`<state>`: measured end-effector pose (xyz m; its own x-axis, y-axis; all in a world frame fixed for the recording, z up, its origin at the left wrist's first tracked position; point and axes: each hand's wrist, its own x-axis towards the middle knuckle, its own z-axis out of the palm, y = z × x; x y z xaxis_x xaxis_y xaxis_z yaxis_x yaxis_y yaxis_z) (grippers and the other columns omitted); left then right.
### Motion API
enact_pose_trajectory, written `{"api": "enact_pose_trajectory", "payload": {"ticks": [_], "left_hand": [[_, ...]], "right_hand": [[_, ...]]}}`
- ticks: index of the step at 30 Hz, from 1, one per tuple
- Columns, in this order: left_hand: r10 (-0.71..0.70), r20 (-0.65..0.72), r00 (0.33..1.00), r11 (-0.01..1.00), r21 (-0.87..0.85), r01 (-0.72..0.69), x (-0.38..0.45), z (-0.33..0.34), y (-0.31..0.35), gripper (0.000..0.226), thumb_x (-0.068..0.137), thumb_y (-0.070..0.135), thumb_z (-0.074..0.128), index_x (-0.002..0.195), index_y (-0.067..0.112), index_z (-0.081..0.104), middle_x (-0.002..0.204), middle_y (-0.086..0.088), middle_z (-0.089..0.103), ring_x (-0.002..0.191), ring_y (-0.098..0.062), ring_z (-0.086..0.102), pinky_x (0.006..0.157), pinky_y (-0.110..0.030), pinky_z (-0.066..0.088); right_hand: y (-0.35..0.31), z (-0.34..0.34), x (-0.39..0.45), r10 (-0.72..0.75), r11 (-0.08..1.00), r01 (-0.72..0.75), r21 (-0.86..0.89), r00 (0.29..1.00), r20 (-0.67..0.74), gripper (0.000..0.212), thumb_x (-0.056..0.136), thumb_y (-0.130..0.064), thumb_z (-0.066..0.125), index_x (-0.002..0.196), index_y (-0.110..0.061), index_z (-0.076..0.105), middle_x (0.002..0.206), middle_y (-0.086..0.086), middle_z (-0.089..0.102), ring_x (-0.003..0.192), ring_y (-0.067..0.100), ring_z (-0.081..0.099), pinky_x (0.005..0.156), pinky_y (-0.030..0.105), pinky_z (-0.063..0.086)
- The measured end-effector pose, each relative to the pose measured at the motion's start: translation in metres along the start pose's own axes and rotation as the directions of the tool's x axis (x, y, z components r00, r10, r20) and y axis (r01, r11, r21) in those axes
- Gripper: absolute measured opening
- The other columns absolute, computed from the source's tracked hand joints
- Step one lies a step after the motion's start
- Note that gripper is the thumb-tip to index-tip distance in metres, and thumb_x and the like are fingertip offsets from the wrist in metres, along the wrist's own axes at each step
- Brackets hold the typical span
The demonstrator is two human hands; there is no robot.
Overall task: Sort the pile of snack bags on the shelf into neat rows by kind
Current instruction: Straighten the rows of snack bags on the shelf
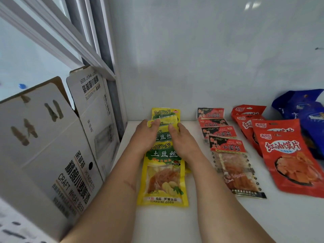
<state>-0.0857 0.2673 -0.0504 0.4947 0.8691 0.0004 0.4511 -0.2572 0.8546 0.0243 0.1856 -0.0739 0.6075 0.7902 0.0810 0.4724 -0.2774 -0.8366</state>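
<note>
A row of yellow TuDouSi bags (163, 174) runs from front to back on the white shelf (201, 221), overlapping one another. My left hand (145, 135) and my right hand (182, 139) lie on either side of this row, and their fingers and thumbs pinch one yellow bag (166, 121) near the back of it. To the right lies a row of red-and-black bags (228, 151), then a row of bright red bags (287, 155).
Two white cardboard beer boxes (57, 151) stand close on the left of the shelf. Blue bags (306, 111) are heaped at the back right against the white wall (210, 67). A window frame (78, 41) rises at upper left.
</note>
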Motion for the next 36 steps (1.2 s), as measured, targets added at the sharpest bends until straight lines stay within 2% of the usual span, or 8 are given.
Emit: {"api": "enact_pose_trajectory", "payload": {"ticks": [4, 11, 16, 21, 23, 28, 32, 36], "left_hand": [[0.048, 0.024, 0.999, 0.967, 0.250, -0.053, -0.014, 0.005, -0.011, 0.062, 0.098, 0.054, 0.042, 0.143, 0.012, 0.044, 0.149, -0.014, 0.044, 0.130, -0.032, 0.049, 0.106, -0.045, 0.043], [0.222, -0.135, 0.966, 0.860, 0.494, -0.128, -0.031, -0.004, 0.002, 0.066, 0.100, 0.049, 0.047, 0.150, 0.007, 0.036, 0.159, -0.015, 0.027, 0.145, -0.034, 0.027, 0.115, -0.043, 0.029], [0.290, -0.087, 0.953, 0.909, 0.337, -0.245, -0.049, 0.020, 0.037, 0.063, 0.101, 0.040, 0.051, 0.151, 0.006, 0.034, 0.160, -0.015, 0.027, 0.148, -0.031, 0.024, 0.118, -0.038, 0.022], [0.198, 0.074, 0.978, 0.980, -0.032, -0.196, -0.081, 0.074, 0.072, 0.061, 0.102, 0.033, 0.051, 0.155, 0.010, 0.029, 0.163, -0.010, 0.025, 0.149, -0.023, 0.025, 0.118, -0.031, 0.022], [0.132, 0.084, 0.988, 0.987, -0.100, -0.123, -0.090, 0.098, 0.079, 0.054, 0.102, 0.028, 0.051, 0.150, 0.008, 0.035, 0.157, -0.012, 0.034, 0.144, -0.025, 0.032, 0.113, -0.031, 0.028], [0.016, 0.030, 0.999, 0.999, -0.028, -0.015, -0.085, 0.142, 0.073, 0.040, 0.096, 0.018, 0.053, 0.131, 0.000, 0.046, 0.132, -0.019, 0.051, 0.125, -0.037, 0.049, 0.105, -0.047, 0.041], [0.073, -0.020, 0.997, 0.996, 0.056, -0.072, -0.055, 0.166, 0.058, 0.049, 0.077, 0.029, 0.040, 0.116, 0.004, 0.057, 0.115, -0.015, 0.060, 0.109, -0.034, 0.058, 0.093, -0.039, 0.047], [0.084, -0.041, 0.996, 0.988, 0.135, -0.077, -0.066, 0.161, 0.074, 0.043, 0.092, 0.020, 0.044, 0.131, 0.004, 0.051, 0.131, -0.016, 0.050, 0.127, -0.034, 0.044, 0.104, -0.034, 0.034]], "right_hand": [[-0.001, 0.001, -0.002, -0.012, 0.995, 0.011, -0.097, 1.000, -0.012, 0.059, 0.104, -0.045, 0.036, 0.151, -0.010, 0.033, 0.155, 0.011, 0.039, 0.141, 0.027, 0.038, 0.113, 0.040, 0.032], [-0.026, -0.022, -0.024, -0.098, 0.993, 0.089, -0.073, 0.987, -0.125, 0.048, 0.105, -0.033, 0.040, 0.147, -0.010, 0.042, 0.152, 0.008, 0.044, 0.139, 0.022, 0.040, 0.110, 0.031, 0.031], [-0.034, -0.086, -0.053, -0.162, 0.986, 0.144, -0.087, 0.950, -0.267, 0.036, 0.104, -0.028, 0.044, 0.134, -0.012, 0.058, 0.136, 0.000, 0.059, 0.125, 0.015, 0.052, 0.085, 0.015, 0.031], [0.012, -0.135, -0.073, -0.072, 0.994, 0.041, -0.097, 0.940, -0.334, 0.038, 0.104, -0.034, 0.044, 0.138, -0.018, 0.053, 0.138, -0.001, 0.057, 0.126, 0.016, 0.053, 0.096, 0.023, 0.037], [0.034, -0.139, -0.073, -0.030, 0.995, 0.003, -0.100, 0.963, -0.268, 0.032, 0.104, -0.031, 0.044, 0.135, -0.024, 0.052, 0.126, -0.006, 0.060, 0.113, 0.011, 0.059, 0.089, 0.014, 0.039], [0.082, -0.131, -0.048, -0.002, 0.984, -0.029, -0.175, 0.984, -0.178, 0.031, 0.088, -0.041, 0.042, 0.118, -0.042, 0.052, 0.117, -0.015, 0.064, 0.110, 0.013, 0.060, 0.095, 0.044, 0.051], [0.085, -0.131, -0.037, 0.016, 0.990, -0.037, -0.133, 0.988, -0.154, 0.035, 0.091, -0.033, 0.040, 0.123, -0.031, 0.055, 0.122, -0.006, 0.061, 0.114, 0.019, 0.058, 0.097, 0.045, 0.049], [0.086, -0.142, -0.021, 0.046, 0.994, -0.055, -0.097, 0.995, -0.091, 0.042, 0.086, -0.042, 0.041, 0.128, -0.038, 0.046, 0.124, -0.007, 0.058, 0.107, 0.023, 0.062, 0.095, 0.049, 0.052]]}}
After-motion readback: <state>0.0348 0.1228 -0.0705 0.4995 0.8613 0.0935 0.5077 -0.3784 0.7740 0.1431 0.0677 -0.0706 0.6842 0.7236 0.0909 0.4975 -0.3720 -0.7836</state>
